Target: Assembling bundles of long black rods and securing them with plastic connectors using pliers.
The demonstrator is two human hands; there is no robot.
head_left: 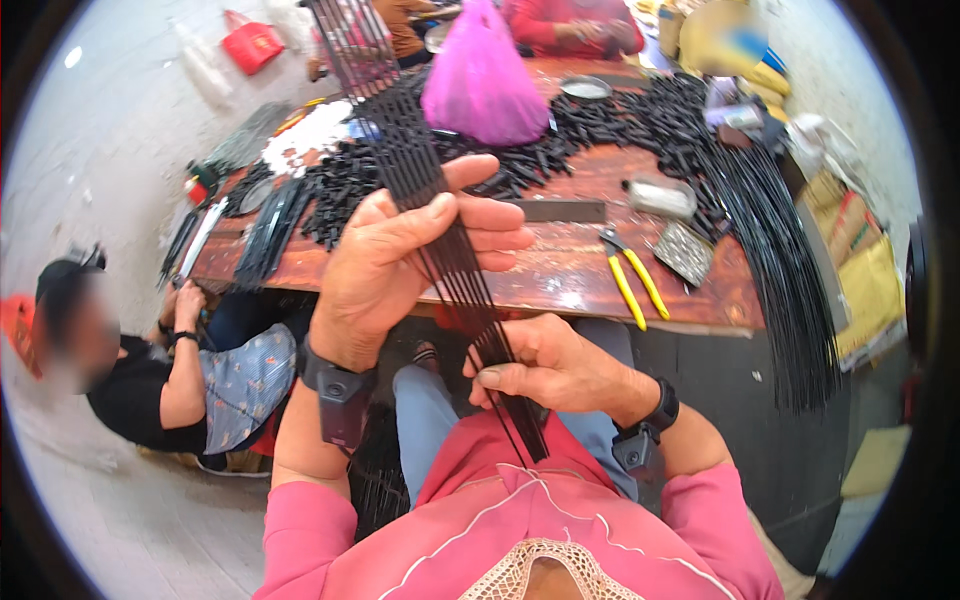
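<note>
- Worn reddish wooden table (560, 270) fills the middle of a workshop scene, with a pale concrete floor around it.
- A bundle of thin black rods (440, 215) runs steeply from the top of the picture down to the person's lap, held in front of the table's near edge.
- The left hand (395, 265) wraps around the rods partway along, fingers curled over them and thumb pointing up, closed on the bundle.
- The right hand (545, 365) pinches the lower end of the same rods just above the pink shirt, fingers folded tight around them.
- Both wrists carry dark bands with small black devices attached.
- Heaps of short black pieces (520, 150) cover the far half of the table.
- A long sheaf of black rods (790, 290) hangs over the table's right edge.
- Yellow-handled pliers (630, 275) lie near the front edge, just beside a small patterned metal plate (685, 250).
- A flat dark metal bar (560, 210) lies behind the left hand's fingertips.
- A bulging pink plastic bag (482, 80) stands at the table's far side.
- A seated person in a black top (150, 385) sits low at the left, and another person in red (570, 25) sits across the table.
</note>
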